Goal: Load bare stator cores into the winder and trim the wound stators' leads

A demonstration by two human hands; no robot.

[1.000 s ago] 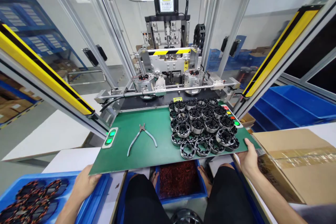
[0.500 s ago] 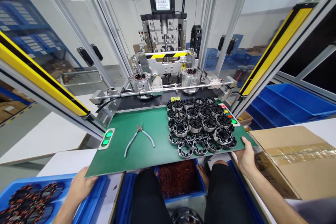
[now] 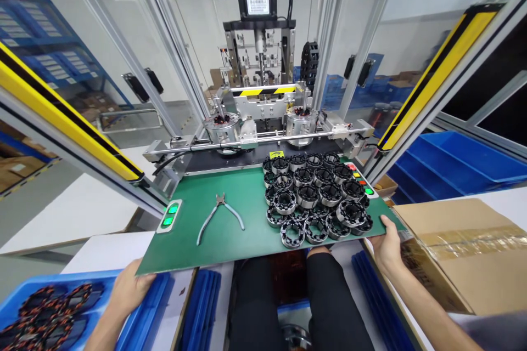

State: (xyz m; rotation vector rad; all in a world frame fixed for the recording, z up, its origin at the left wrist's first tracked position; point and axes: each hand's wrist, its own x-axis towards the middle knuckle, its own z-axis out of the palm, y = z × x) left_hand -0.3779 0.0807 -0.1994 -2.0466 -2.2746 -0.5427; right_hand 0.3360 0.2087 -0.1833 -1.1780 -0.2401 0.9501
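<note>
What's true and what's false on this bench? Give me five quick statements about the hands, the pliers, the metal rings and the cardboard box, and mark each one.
1. The left hand is at the near left corner of the green board. True.
2. The pliers lie with their handles spread apart. True.
3. The metal rings are to the left of the pliers. False: they are piled to the right of them.
4. The cardboard box is to the right of the right hand. True.
5. The right hand is holding the pliers. False: it is at the green board's near right corner, and the pliers lie apart from both hands.
</note>
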